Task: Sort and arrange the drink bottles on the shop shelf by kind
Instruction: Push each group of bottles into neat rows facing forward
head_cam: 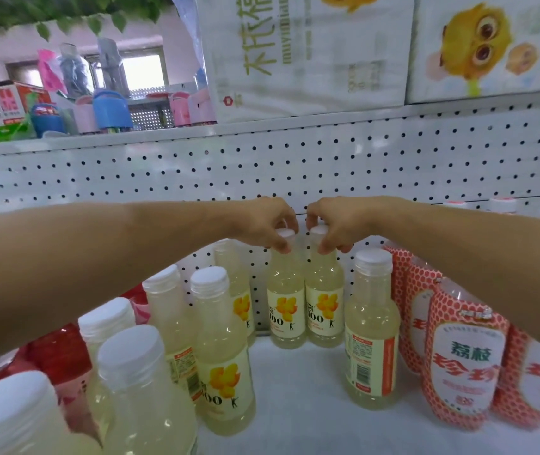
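White shelf (301, 405), pegboard back (262, 165); left hand (263, 221) pinches left bottle (285, 307), right hand (339, 221) right bottle (324, 307).

The person shows only as two bare arms. The left forearm (98, 257) fills the left of the frame, broad at the edge and narrowing to the bare left hand (267, 224) near the centre. The right forearm (475, 244) tapers likewise from the right edge to the bare right hand (336, 224).

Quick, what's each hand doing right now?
Left hand: grips the cap of a yellow drink bottle.
Right hand: grips the cap of the neighbouring yellow bottle.
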`<state>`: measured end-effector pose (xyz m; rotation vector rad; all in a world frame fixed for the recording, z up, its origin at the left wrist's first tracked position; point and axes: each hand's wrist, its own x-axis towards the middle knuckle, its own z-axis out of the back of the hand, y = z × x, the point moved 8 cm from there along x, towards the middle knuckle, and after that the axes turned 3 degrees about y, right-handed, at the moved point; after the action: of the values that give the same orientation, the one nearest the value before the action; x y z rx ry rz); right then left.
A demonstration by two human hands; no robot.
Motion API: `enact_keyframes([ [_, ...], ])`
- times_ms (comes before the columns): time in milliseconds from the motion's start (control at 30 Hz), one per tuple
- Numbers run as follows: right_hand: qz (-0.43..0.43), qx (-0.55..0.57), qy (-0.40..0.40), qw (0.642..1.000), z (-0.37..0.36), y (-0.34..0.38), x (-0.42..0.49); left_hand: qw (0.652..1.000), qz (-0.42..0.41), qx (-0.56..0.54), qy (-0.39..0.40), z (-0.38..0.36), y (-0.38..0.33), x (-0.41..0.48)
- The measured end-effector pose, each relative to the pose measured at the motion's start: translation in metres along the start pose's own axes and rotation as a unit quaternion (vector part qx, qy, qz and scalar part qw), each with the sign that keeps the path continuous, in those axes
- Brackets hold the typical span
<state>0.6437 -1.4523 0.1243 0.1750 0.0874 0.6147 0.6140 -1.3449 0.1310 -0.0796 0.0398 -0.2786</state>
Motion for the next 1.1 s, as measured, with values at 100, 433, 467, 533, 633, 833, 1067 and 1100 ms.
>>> enact_keyframes([
  [100,-0.015,0.003,0.023,1.0,-0.001,0.003,-0.005,1.0,0.014,0.005,0.0,0.005,0.004,-0.004],
  [433,-0.003,-0.097,-0.01,0.995,0.014,0.025,-0.038,0.98,0.148,0.085,0.102,0.004,0.064,-0.052],
  [467,-0.007,-0.1,-0.011,0.995,0.014,0.025,-0.041,0.984,0.139,0.069,0.093,0.001,0.063,-0.05],
  [533,-0.015,-0.1,-0.012,0.995,0.013,0.023,-0.045,0.988,0.126,0.043,0.073,-0.001,0.061,-0.045],
  [633,-0.016,-0.086,-0.01,0.996,0.012,0.019,-0.05,0.992,0.11,0.003,0.056,0.0,0.059,-0.042],
  [833,-0.014,-0.071,-0.008,0.997,0.009,0.017,-0.056,0.996,0.079,-0.026,0.019,-0.001,0.045,-0.037],
  [1067,-0.026,-0.078,0.023,0.996,-0.001,0.022,-0.066,0.997,0.074,-0.032,0.005,0.011,0.039,-0.053],
  [1100,-0.032,-0.074,0.028,0.996,-0.002,0.022,-0.07,0.997,0.068,-0.026,0.003,0.015,0.034,-0.06],
])
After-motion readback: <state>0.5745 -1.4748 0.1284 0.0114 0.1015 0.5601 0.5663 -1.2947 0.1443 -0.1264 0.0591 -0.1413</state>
